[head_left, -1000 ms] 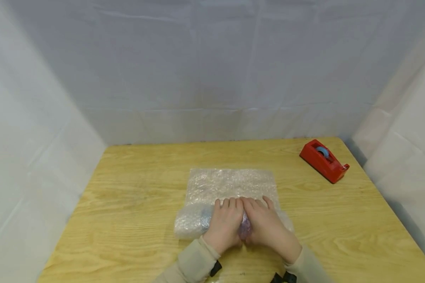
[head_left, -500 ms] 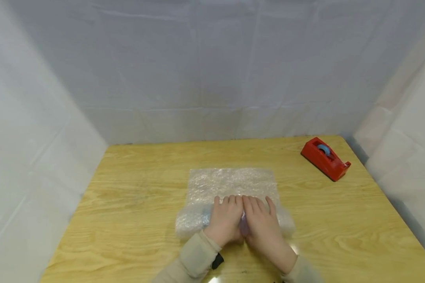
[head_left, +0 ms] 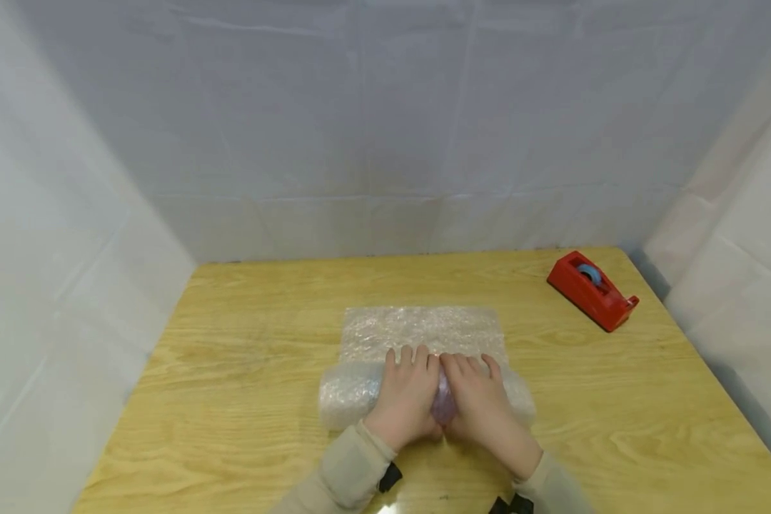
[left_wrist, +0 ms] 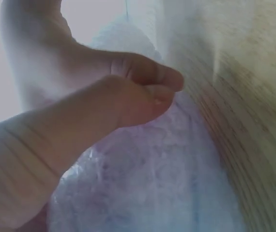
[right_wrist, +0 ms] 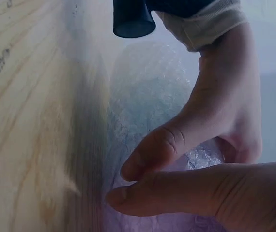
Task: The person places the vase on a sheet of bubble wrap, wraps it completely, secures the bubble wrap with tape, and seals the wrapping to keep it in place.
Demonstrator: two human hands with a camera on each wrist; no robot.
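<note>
Two hands (head_left: 482, 403) grip a cloudy roll of bubble wrap (head_left: 349, 398)

The roll lies crosswise near the front of the table (head_left: 244, 371), a thick cylinder with rounded, milky ends and a dimpled skin that catches the light in small glints. From its far side a flat sheet (head_left: 424, 330) of the same clear, crinkled plastic runs back over the yellow wood, its far edge nearly straight. A purple patch (head_left: 444, 408) shows through the layers between the hands and a bluish tint beside it; what gives the colour cannot be made out.

The left hand (head_left: 406, 401) and the right hand (head_left: 478, 398) sit side by side at the middle of the roll, fingers bent over its top and thumbs laid along its near face. In the wrist views the left thumb (left_wrist: 114, 104) and the right thumb (right_wrist: 172, 193) meet or nearly meet at their tips; whether they touch cannot be told. The wood there shows streaky grain.

Beige cloth sleeves end at both wrists. At the back right stands a glossy red wedge of a tape dispenser (head_left: 592, 293) with a blue-rimmed tape roll (head_left: 589, 274) in it. Smooth white sheeting (head_left: 360, 128), creased in folds, rises behind.

Compared with half a second ago, the left fingers reach slightly farther over the roll, more of the purple patch shows, and the roll's outline is crisper. The dispenser stays in place.
</note>
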